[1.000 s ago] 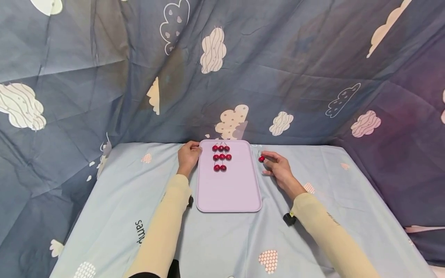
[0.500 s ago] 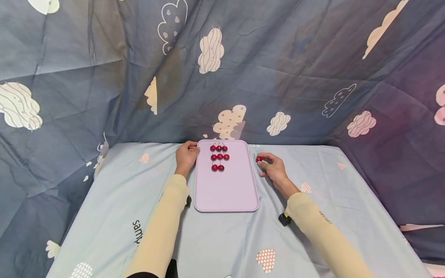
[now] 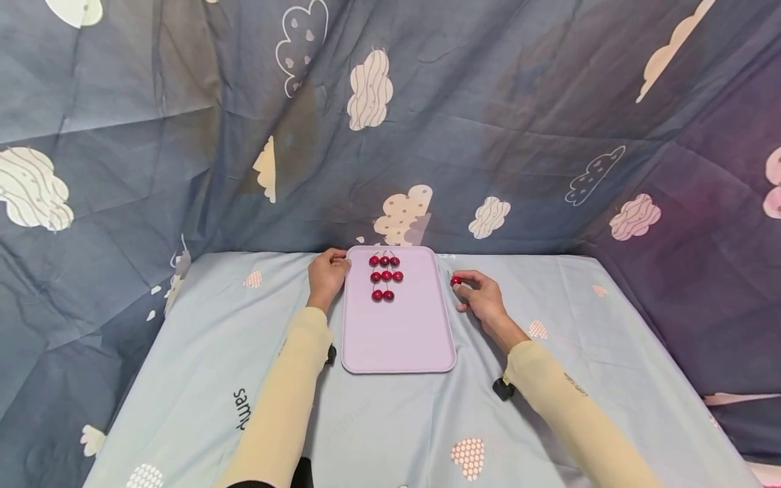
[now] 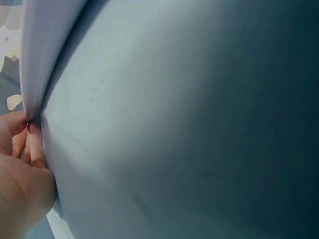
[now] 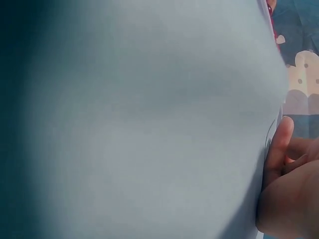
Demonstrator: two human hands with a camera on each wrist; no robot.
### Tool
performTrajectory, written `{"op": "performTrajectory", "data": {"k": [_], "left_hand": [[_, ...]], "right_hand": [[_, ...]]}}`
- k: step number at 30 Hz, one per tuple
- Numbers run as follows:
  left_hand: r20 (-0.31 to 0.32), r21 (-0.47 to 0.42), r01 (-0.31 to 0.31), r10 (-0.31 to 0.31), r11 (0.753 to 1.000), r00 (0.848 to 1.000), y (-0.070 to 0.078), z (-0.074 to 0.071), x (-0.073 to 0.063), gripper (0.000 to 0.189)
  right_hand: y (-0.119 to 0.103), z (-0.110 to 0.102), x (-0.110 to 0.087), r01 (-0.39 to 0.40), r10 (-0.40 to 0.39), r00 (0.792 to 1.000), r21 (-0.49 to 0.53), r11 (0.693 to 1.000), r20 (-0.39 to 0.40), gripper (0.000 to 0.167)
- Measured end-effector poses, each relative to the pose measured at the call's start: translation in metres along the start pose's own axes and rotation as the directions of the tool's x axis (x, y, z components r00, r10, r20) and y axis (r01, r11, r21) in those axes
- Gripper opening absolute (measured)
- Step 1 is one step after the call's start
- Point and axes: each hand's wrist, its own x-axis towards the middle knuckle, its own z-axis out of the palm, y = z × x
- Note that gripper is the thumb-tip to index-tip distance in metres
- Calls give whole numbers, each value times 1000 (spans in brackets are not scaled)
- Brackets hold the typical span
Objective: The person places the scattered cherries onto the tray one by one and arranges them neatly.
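Observation:
A pale purple tray (image 3: 396,339) lies on the cloth in the head view, between both hands. On its upper part sit red cherries with thin stems: a row of three (image 3: 384,261), a second row of three (image 3: 386,276) and a pair (image 3: 383,295) below. My left hand (image 3: 326,276) pinches the tray's upper left rim; the left wrist view shows thumb and fingers (image 4: 36,142) meeting at that rim. Right of the tray, my right hand (image 3: 482,298) holds one cherry (image 3: 455,280) between thumb and index finger, low over the cloth. The right wrist view hides this cherry.
A light blue cloth (image 3: 390,420) with printed hearts covers the table. Behind it hangs a dark cloth (image 3: 439,156) with cloud prints, close to the tray's far edge. A purplish curtain (image 3: 689,285) stands on the right.
My right hand has moved slightly left, and its thumb and index finger have come together on the cherry. The left hand stays at the tray rim. The head view shifted slightly.

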Motion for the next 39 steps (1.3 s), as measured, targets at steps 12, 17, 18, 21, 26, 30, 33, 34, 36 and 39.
{"op": "performTrajectory", "data": {"k": [12, 17, 18, 21, 26, 30, 33, 34, 36, 39], "left_hand": [[3, 3, 10, -10, 1000, 1000, 0, 0, 0, 24], [0, 13, -2, 2, 1000, 1000, -1, 1, 2, 23], [-1, 14, -8, 8, 1000, 1000, 0, 1, 2, 23], [-11, 12, -21, 21, 1000, 1000, 0, 1, 1, 24], [-23, 15, -27, 27, 1000, 999, 0, -1, -2, 24], [-27, 14, -19, 20, 1000, 999, -2, -1, -2, 23], [-26, 10, -11, 11, 1000, 1000, -2, 0, 0, 23], [-24, 15, -8, 8, 1000, 1000, -2, 0, 1, 23], [-23, 17, -3, 3, 1000, 1000, -2, 1, 2, 23], [-22, 20, 3, -2, 1000, 1000, -1, 3, 2, 23]], "right_hand": [[-26, 25, -16, 127, -136, 989, -149, 981, -52, 29], [-38, 46, -29, 185, -188, 982, -132, 974, -16, 28], [-39, 50, -32, 193, -195, 981, -132, 972, -5, 29], [-42, 60, -38, 232, -230, 973, -178, 956, 31, 27], [-40, 73, -41, 327, -313, 945, -315, 891, 96, 22], [-38, 80, -40, 387, -354, 922, -401, 830, 156, 19], [-37, 83, -39, 405, -366, 914, -434, 805, 173, 19], [-37, 84, -38, 406, -368, 913, -438, 802, 174, 19], [-36, 87, -37, 409, -371, 912, -439, 800, 175, 18], [-36, 90, -36, 403, -362, 915, -446, 799, 179, 18]]}}
